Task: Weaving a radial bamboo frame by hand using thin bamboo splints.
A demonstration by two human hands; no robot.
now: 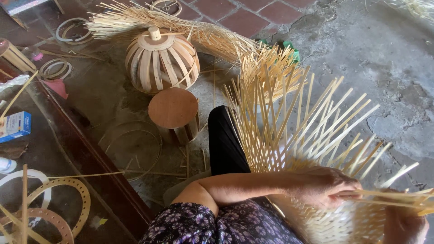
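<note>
A half-woven bamboo basket [289,135] lies across my lap, its many loose pale strips fanning up and to the right. My left hand [327,187] reaches across my body and rests on the woven part, fingers pinched on thin bamboo strips [393,196] that run off to the right. My right hand [404,223] sits at the lower right corner, closed around the same bundle of strips just below the left hand. Part of the right hand is cut off by the frame edge.
A rounded bamboo-slat frame [161,58] stands on the concrete floor, with a round wooden stool [174,110] in front of it. A sheaf of bamboo splints [181,27] lies behind. A dark glass-topped table [49,180] at left carries perforated rings and a small box. Thin hoops [133,149] lie on the floor.
</note>
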